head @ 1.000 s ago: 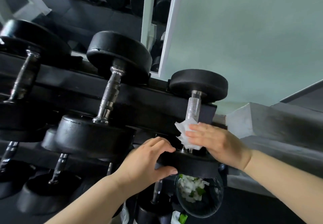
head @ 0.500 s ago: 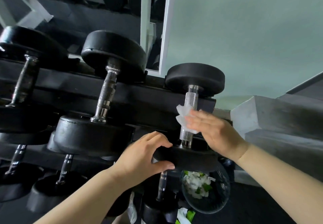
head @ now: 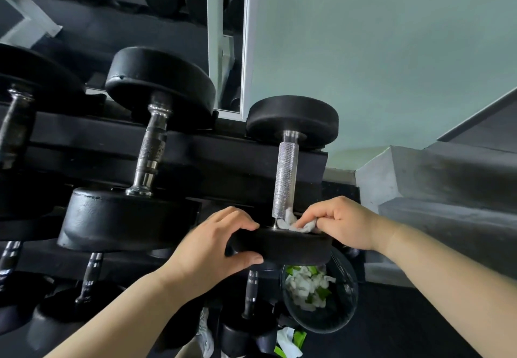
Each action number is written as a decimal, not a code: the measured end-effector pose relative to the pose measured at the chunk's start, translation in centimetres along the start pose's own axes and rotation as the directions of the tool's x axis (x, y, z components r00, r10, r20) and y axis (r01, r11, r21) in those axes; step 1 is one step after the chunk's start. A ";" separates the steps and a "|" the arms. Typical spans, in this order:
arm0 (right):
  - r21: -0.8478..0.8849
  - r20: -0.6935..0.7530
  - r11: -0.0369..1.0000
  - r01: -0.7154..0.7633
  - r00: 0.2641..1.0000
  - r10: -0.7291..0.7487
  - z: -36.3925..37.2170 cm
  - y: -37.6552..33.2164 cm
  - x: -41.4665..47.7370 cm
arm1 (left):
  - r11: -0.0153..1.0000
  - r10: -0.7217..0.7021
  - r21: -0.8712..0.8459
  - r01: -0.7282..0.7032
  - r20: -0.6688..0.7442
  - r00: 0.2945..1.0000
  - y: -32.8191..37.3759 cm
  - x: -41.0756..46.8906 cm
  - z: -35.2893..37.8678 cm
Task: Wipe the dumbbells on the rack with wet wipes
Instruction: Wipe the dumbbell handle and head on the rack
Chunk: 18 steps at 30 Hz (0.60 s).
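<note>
A small black dumbbell [head: 286, 173] with a knurled silver handle lies at the right end of the black rack [head: 229, 159]. My left hand [head: 212, 248] grips the near weight head from the left, thumb below and fingers on top. My right hand [head: 341, 224] presses a crumpled white wet wipe [head: 293, 223] against the top of that near head, right at the foot of the handle. A larger dumbbell [head: 145, 148] rests on the rack to the left, apart from both hands.
A black bin [head: 344, 296] holding used white wipes and green wrappers stands below the small dumbbell. More dumbbells [head: 86, 282] sit on the lower tier. A mirror edge [head: 246, 38] and a pale green wall rise behind; grey steps [head: 436, 190] are at right.
My right hand has slid the wipe down the handle from its middle to the base, onto the near head, and bunched it up. My left hand has kept its grip.
</note>
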State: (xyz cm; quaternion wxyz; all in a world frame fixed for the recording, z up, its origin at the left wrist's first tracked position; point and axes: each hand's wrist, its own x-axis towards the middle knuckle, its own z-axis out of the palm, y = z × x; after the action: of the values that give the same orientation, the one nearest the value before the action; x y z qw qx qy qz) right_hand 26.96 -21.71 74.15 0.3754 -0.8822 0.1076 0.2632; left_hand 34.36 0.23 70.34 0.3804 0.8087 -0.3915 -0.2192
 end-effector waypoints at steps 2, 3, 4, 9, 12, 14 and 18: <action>-0.053 0.019 0.998 -0.046 0.999 0.047 -0.2 0.3 0.1 | 1.000 -0.010 -0.003 0.010 0.012 1.000 0.0 0.1 0.0; -0.086 0.037 0.994 -0.065 0.997 0.069 -0.2 0.4 0.2 | 1.000 -0.011 -0.005 0.011 0.013 1.000 0.0 0.1 0.0; -0.104 0.058 0.991 -0.080 0.995 0.087 -0.3 0.4 0.5 | 1.000 -0.011 -0.008 0.011 0.011 1.000 -0.1 0.1 0.0; 0.327 -0.272 0.944 -0.045 0.952 0.140 -1.1 -0.4 1.2 | 1.000 0.007 -0.002 -0.007 -0.031 0.999 -0.3 -0.1 0.1; 0.376 -0.658 0.914 0.152 0.738 0.149 -1.8 -1.0 1.6 | 1.000 0.016 0.000 -0.016 -0.043 0.999 -0.2 -0.2 0.2; 0.168 -0.773 0.959 0.228 0.634 -0.015 -1.6 -1.7 2.5 | 1.000 0.018 0.002 -0.018 -0.055 0.998 -0.1 -0.2 0.2; -0.371 -0.623 0.894 0.251 0.647 -0.440 0.0 -1.5 4.6 | 1.000 0.011 -0.011 -0.012 -0.054 0.998 -0.2 -0.3 0.3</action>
State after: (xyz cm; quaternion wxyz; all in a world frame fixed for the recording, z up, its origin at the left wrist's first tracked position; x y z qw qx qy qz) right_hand 31.38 -20.62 72.49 0.2359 -0.9593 0.0339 -0.1516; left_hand 34.09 0.43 70.05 0.3966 0.8099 -0.3844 -0.1975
